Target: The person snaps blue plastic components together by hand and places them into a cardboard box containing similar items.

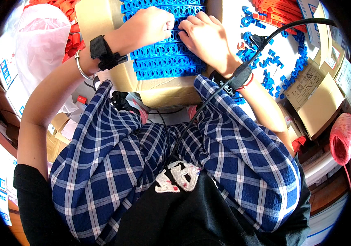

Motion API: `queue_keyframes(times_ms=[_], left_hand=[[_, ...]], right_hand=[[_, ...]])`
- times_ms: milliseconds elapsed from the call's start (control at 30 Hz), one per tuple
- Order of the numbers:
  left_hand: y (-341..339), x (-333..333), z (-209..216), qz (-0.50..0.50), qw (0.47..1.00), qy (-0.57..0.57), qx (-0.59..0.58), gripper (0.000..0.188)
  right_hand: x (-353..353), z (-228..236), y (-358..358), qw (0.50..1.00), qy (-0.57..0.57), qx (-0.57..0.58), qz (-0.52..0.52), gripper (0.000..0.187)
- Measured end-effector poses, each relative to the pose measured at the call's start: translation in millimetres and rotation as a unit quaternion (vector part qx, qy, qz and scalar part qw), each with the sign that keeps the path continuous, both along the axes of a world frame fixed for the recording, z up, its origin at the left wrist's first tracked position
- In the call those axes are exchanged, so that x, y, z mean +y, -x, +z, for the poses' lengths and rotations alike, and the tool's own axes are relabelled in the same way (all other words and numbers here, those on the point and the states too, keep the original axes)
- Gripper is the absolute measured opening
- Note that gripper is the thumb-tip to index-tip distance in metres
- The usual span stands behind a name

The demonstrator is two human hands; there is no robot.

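Note:
Rows of blue plastic pipe clips (165, 65) fill an open cardboard box (159, 92) between my lower legs. My left hand (151, 26) is curled into a fist over the rows on the left, knuckles toward the middle; what its fingers hold, if anything, is hidden. Just across from it, my right hand (206, 39) rests on the rows with bent fingers, thumb and fingertips pressed on the blue clips. A narrow gap separates the hands. Each wrist wears a black strap, and a black cable (220, 88) crosses over the right one.
Loose blue clips (272, 61) lie scattered right of the box, near stacked red plastic strips (280, 12). Red tubular pieces (75, 39) and a pale plastic bag (40, 49) are at the left. An open carton (317, 96) and a red roll (342, 139) stand at the right.

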State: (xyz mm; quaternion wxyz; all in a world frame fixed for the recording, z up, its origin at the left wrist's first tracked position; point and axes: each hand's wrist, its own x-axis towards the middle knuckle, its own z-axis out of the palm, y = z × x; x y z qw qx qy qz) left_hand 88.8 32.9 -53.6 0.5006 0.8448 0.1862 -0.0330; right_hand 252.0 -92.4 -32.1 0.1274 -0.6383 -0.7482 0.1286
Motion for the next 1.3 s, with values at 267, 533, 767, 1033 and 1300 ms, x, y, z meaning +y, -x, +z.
queue_keyframes(times_ms=[267, 533, 767, 1033, 1300], left_hand=[[-0.6, -4.2, -6.0, -0.019, 0.998, -0.059, -0.023, 0.014], [-18.9, -6.1, 16.3, -0.043, 0.992, -0.104, -0.053, 0.023], [-39.2, -13.2, 4.1, -0.072, 0.987, -0.140, -0.024, 0.021], [-42.4, -21.5, -14.3, -0.069, 0.983, -0.157, -0.060, 0.020], [-47.9, -21.0, -9.9, -0.055, 0.987, -0.149, -0.003, 0.014]], right_hand=[[1.2, 7.0, -3.4, 0.999, -0.036, 0.011, -0.006, 0.008], [-15.7, 13.1, -41.0, 0.996, -0.056, -0.073, -0.017, 0.018], [-20.2, -5.2, -30.6, 0.991, -0.024, -0.122, -0.047, 0.017], [-12.8, 27.4, -24.0, 0.983, 0.057, -0.170, -0.038, 0.012], [-14.3, 25.8, -21.8, 0.985, 0.049, -0.154, -0.062, 0.008]])
